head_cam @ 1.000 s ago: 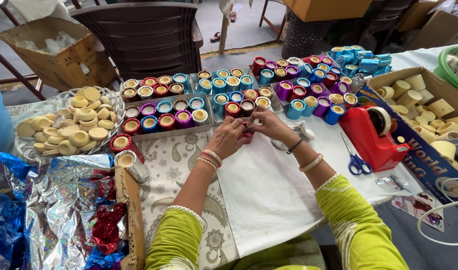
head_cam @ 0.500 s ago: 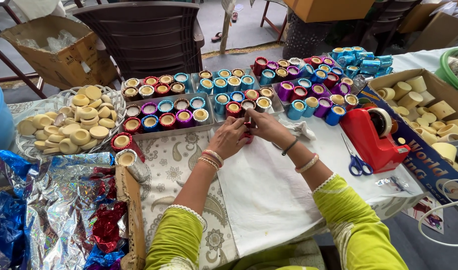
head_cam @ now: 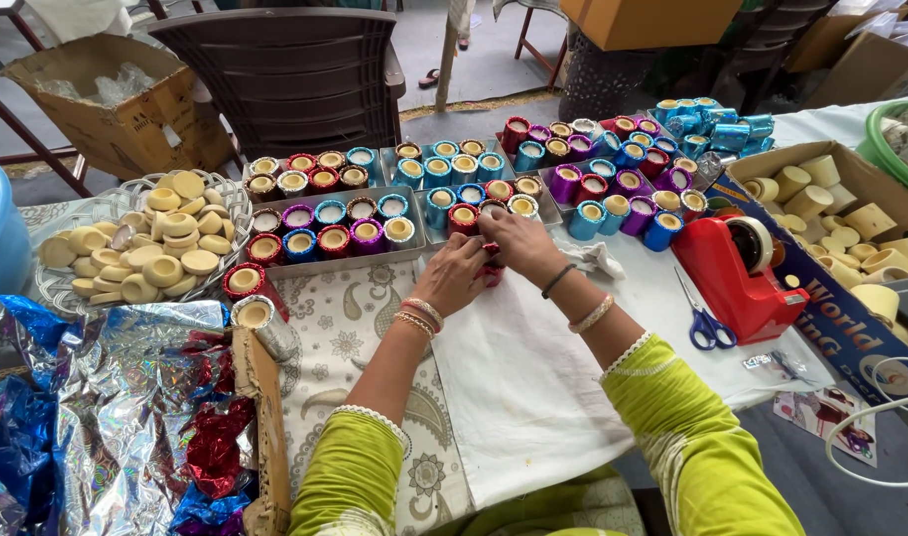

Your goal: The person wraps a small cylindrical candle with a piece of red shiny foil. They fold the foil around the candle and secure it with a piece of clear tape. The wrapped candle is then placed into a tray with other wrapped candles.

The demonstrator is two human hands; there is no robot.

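My left hand (head_cam: 452, 276) and my right hand (head_cam: 518, 243) meet at the middle of the table, both closed around a small cup wrapped in red foil (head_cam: 491, 260); only a sliver of it shows between the fingers. Just beyond the hands stand grey trays (head_cam: 414, 256) packed with foil-wrapped candle cups in red, blue, purple and silver. Both hands rest over a white cloth (head_cam: 533, 377).
A red tape dispenser (head_cam: 737, 273) and blue-handled scissors (head_cam: 705, 323) lie right of the hands. A clear dish of plain wax cups (head_cam: 156, 238) sits at left, crumpled foil sheets (head_cam: 107, 397) nearer me. A cardboard box of plain cups (head_cam: 851, 213) is at right. A brown chair (head_cam: 295, 74) stands behind.
Both hands stay in the same spot; the fingers have shifted slightly around the red foil cup.
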